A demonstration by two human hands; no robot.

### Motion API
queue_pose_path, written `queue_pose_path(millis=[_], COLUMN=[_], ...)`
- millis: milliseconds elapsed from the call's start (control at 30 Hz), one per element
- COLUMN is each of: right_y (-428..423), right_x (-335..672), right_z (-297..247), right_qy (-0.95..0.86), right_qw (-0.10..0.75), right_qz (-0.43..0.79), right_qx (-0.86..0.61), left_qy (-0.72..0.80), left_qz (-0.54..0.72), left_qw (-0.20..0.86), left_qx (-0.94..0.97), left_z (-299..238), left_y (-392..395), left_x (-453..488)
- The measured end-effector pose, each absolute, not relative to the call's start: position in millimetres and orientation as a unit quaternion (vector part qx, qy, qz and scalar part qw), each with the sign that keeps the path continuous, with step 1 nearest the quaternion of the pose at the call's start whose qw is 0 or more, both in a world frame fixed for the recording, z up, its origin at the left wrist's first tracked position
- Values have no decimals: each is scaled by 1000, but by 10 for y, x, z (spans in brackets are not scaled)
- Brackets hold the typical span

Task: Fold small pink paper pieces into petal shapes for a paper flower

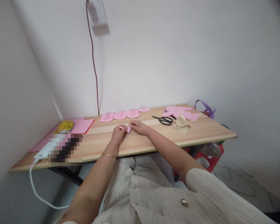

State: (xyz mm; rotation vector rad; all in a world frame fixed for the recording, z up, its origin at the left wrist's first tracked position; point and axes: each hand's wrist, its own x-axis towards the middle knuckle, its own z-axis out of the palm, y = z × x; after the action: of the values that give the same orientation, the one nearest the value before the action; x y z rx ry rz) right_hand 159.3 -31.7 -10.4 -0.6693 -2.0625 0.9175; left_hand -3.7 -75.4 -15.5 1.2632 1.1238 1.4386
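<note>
Pink paper (128,129), a small folded-looking piece, is right at the middle of the frame, just above the near edge of the table (140,143), and both hands are on it! Left hand (118,134) has thumb and fingers together, clamped on the paper's left side; right hand (137,127) comes in from the other side, its fingertips pinched on the upper right edge. Just a sliver of pink shows between them. A gold bracelet (108,155) rings the left wrist.

Beyond the hands, along the wall, runs a row of pink cut-outs (120,115) with jagged edges, reddish marks on several. Over to the right of centre, black scissors (166,120) lie flat, blades pointing left, with crumpled tan paper (182,125) near their handles and pink strips (177,111) heaped behind it. Out at the left, a yellow packet (64,127) rests beside pink sheets (81,127), and below it sits a white device (42,152), partly pixelated, its white cable (35,186) dropping off the table's edge.
</note>
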Motion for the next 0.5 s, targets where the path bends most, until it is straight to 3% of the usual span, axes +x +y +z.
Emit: queue_pose_path(millis=[500], right_y=[-310], right_x=[1581], right_z=[-121], right_qy=[-794], right_qw=[383], right_qz=[400], right_qx=[-251], left_qy=[463], left_qz=[588], left_qw=[452], left_qx=[485], left_z=[-194], left_y=[-718], left_x=[-47])
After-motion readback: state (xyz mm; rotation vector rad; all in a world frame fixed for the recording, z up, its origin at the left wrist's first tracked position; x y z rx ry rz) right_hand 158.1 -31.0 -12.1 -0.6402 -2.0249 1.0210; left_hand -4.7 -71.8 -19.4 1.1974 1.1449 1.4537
